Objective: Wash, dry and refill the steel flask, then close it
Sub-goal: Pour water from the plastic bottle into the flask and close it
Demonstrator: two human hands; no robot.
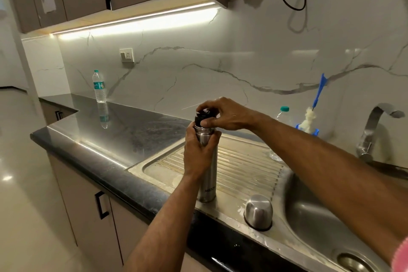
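Your left hand (199, 152) gripped the tall, smooth steel flask (207, 174) high; right-hand fingers (212, 121) pinched its black stopper (202, 117) at 12 o'clock. Likely slippery.

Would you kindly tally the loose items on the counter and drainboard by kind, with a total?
Steel flask, gripped by the left hand, black stopper under the right hand: 1
Steel cup, upside down: 1
Plastic water bottles, one at the far left, one behind the right arm: 2
Bottle brush: 1
Total: 5
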